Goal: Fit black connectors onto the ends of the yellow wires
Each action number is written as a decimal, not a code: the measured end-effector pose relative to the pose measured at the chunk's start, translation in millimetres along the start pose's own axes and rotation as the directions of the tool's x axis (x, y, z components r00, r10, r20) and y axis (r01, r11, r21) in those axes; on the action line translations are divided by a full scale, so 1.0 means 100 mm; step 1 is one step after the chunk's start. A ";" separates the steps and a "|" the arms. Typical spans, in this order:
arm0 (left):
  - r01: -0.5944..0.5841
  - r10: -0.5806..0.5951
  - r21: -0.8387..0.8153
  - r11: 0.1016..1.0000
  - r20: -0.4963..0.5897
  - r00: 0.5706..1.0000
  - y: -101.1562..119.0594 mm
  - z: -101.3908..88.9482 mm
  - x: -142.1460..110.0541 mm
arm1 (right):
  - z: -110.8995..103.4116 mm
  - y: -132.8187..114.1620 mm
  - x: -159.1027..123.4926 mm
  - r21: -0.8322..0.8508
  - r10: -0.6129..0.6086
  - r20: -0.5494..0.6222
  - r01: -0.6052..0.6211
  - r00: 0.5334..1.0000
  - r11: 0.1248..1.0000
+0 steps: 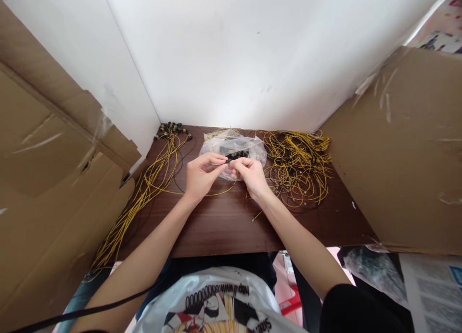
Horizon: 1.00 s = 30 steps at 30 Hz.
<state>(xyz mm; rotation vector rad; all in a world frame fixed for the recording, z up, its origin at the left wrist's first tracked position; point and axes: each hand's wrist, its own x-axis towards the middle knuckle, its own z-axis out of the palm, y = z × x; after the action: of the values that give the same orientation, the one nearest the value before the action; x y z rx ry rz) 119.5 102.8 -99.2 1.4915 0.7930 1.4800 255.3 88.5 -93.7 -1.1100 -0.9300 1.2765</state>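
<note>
My left hand (204, 175) pinches a small black connector (228, 161) between thumb and fingertips, above the middle of the table. Close against it, my right hand (250, 175) has its thumb and forefinger pressed together at the connector's other side; a thin yellow wire (225, 192) shows just below the hands. What exactly sits between the right fingertips is too small to make out. Right behind both hands lies an open clear plastic bag (256, 147) with several black connectors (238, 155) inside.
A tangle of yellow and black wires (299, 164) lies on the brown table (224, 232) at right. Yellow wires with black connector ends (173, 128) hang over its left edge. Cardboard walls (404, 155) flank both sides, and a white panel (231, 58) stands behind.
</note>
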 end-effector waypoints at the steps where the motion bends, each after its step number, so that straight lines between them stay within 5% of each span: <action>1: -0.005 0.005 0.005 1.000 -0.001 1.000 0.00 0.00 0.00 | 0.00 0.00 0.00 0.002 -0.002 -0.003 0.002 1.000 1.000; 21: -0.213 0.220 0.287 0.934 0.006 0.975 0.01 -0.01 -0.03 | 0.02 0.02 -0.01 0.102 0.065 -0.030 -0.062 0.997 0.993; 30: -0.332 0.346 0.387 0.860 0.036 0.938 -0.02 -0.01 -0.04 | 0.00 0.07 0.02 0.280 0.265 0.074 -0.275 0.961 0.920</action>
<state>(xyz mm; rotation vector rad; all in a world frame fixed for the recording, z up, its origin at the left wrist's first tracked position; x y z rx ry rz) 118.0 100.8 -102.8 1.9919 0.9179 1.6761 253.8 89.7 -100.8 -1.0099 -0.6019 1.6054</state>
